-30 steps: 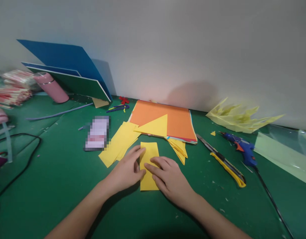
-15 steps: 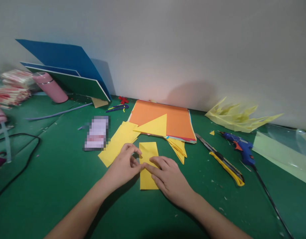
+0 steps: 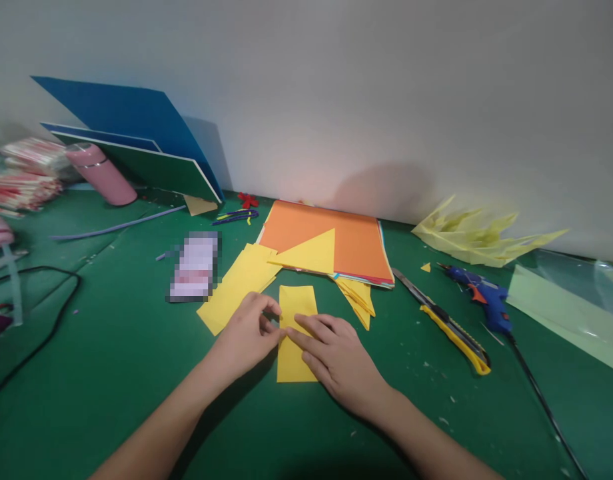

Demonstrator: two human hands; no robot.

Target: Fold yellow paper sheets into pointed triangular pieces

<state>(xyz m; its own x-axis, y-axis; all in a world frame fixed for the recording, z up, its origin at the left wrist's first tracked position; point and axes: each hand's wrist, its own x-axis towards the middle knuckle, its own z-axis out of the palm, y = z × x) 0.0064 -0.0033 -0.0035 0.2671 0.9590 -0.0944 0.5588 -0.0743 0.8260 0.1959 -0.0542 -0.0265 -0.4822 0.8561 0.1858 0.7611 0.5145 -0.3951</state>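
A yellow paper rectangle [image 3: 297, 303] lies upright to me on the green table, between my two hands. My left hand [image 3: 251, 333] is at its left edge, fingers curled and thumb tip on that edge, in a loose pinch. Lying flat across the right part of the paper, my right hand [image 3: 339, 353] has its fingers stretched out, the index tip close to my left thumb. Beyond my left hand is a stack of yellow paper strips [image 3: 241, 280]. Folded yellow triangles [image 3: 359, 300] lie behind the right hand, and a larger yellow triangle [image 3: 316, 253] rests on orange sheets [image 3: 351, 230].
To the right are a yellow utility knife [image 3: 454, 340], a blue glue gun [image 3: 479, 293] with its cord, and a pale yellow spiky paper piece [image 3: 479, 237]. At left stand a phone [image 3: 195, 267], a pink bottle [image 3: 101, 175] and blue boards [image 3: 131, 110] against the wall.
The near end of the paper has shifted slightly left. My right fingertips have slid a little to the left over it, and my left hand has barely moved.
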